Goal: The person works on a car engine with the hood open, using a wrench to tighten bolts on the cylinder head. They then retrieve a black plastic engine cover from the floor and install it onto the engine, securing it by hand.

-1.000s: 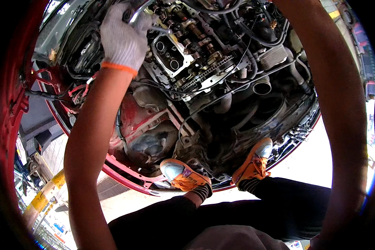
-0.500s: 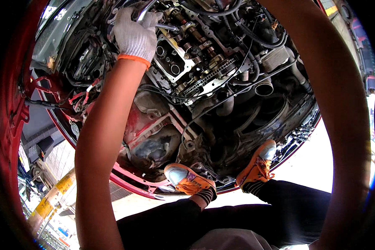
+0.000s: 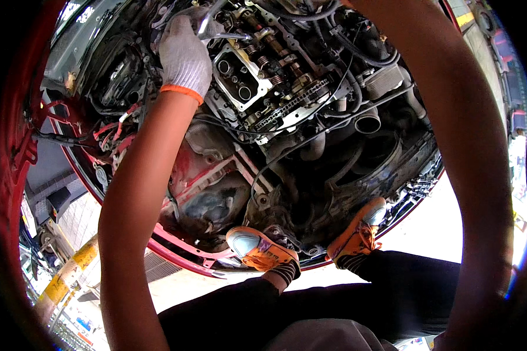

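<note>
My left hand (image 3: 184, 58), in a white knit glove with an orange cuff, is at the upper left of the opened engine. Its fingers are closed round a chrome wrench (image 3: 212, 22) with a bent end. One shiny arm of it points right over the valve train (image 3: 269, 44), and the other runs up toward the top edge. My right forearm reaches up along the right side; the hand itself lies beyond the top edge. Below the wrench, a pale-rimmed opening (image 3: 243, 82) shows round holes inside. A timing chain (image 3: 293, 105) crosses the near end of the engine.
Black corrugated hoses (image 3: 363, 52) and thin cables lie right of the engine. An open pipe end (image 3: 367, 124) faces up. My orange shoes (image 3: 266, 248) rest on the front of the red car body (image 3: 187, 257). A yellow-and-white post (image 3: 70, 278) stands at lower left.
The view has shifted slightly. My left hand has turned a little and moved slightly down and left at the wrench. The right arm has swung slightly inward.
</note>
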`<state>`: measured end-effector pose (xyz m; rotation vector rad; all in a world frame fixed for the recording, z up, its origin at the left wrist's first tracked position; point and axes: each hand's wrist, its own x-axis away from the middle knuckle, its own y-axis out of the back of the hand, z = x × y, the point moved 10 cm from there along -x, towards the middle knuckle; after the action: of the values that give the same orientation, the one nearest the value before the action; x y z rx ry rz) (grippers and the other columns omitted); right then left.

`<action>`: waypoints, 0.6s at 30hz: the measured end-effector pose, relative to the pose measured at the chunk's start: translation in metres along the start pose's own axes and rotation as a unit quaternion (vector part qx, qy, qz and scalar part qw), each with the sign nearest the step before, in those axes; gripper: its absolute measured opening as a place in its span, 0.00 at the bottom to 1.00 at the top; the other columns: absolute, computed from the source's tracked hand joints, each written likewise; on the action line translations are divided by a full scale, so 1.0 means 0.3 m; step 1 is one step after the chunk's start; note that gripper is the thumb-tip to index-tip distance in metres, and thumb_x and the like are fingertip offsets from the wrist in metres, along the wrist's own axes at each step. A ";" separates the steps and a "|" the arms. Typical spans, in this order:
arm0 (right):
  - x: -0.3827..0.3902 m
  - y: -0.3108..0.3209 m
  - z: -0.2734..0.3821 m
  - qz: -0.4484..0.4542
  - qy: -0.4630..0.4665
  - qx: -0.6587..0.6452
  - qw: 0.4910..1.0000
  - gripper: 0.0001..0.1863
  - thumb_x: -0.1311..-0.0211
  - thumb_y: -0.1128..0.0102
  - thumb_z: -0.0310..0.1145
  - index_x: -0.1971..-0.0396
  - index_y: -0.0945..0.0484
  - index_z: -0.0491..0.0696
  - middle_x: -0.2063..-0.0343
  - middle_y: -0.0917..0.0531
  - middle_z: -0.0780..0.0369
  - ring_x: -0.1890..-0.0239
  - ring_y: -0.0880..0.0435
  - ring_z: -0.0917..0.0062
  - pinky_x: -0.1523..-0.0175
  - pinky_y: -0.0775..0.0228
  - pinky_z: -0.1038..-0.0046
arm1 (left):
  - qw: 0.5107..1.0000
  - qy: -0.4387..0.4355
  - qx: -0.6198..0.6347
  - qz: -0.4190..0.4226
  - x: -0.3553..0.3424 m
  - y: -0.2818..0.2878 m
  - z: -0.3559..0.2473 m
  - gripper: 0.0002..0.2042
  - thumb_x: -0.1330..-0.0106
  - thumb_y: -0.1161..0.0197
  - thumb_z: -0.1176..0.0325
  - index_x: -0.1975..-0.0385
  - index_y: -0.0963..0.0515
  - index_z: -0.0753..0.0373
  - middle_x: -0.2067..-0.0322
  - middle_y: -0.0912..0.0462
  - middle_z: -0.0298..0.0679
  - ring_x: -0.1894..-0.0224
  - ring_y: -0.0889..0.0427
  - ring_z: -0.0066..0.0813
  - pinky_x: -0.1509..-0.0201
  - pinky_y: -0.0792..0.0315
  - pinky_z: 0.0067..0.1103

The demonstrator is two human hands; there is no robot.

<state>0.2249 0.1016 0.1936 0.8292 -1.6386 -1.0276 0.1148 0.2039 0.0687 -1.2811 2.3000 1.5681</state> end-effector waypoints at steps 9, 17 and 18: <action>0.031 -0.053 -0.044 -0.070 0.090 -0.203 0.973 0.30 0.39 0.34 0.56 0.46 0.15 0.48 0.59 0.10 0.53 0.58 0.12 0.65 0.48 0.21 0.65 | 0.731 0.296 0.615 0.016 0.040 -0.131 0.075 0.10 0.26 0.46 0.73 0.54 0.25 0.74 0.52 0.22 0.48 0.55 0.19 0.36 0.46 0.16 0.35; 0.063 -0.064 -0.059 -0.164 0.067 -0.266 0.947 0.29 0.41 0.34 0.59 0.54 0.11 0.49 0.73 0.12 0.53 0.70 0.13 0.66 0.57 0.20 0.65 | 0.657 0.351 0.668 0.000 0.029 -0.175 0.114 0.09 0.29 0.47 0.75 0.57 0.27 0.74 0.65 0.23 0.48 0.68 0.18 0.39 0.50 0.15 0.36; 0.072 -0.063 -0.059 -0.170 0.062 -0.267 0.947 0.29 0.41 0.34 0.59 0.53 0.11 0.48 0.74 0.13 0.52 0.70 0.13 0.66 0.57 0.20 0.65 | 0.641 0.391 0.659 -0.026 0.048 -0.196 0.145 0.09 0.29 0.46 0.74 0.56 0.27 0.75 0.65 0.24 0.48 0.66 0.17 0.40 0.51 0.14 0.36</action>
<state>0.2367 0.0706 0.1872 0.7936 -1.0452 -1.5399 0.1286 0.2226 -0.0020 -1.4338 2.5516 -1.0271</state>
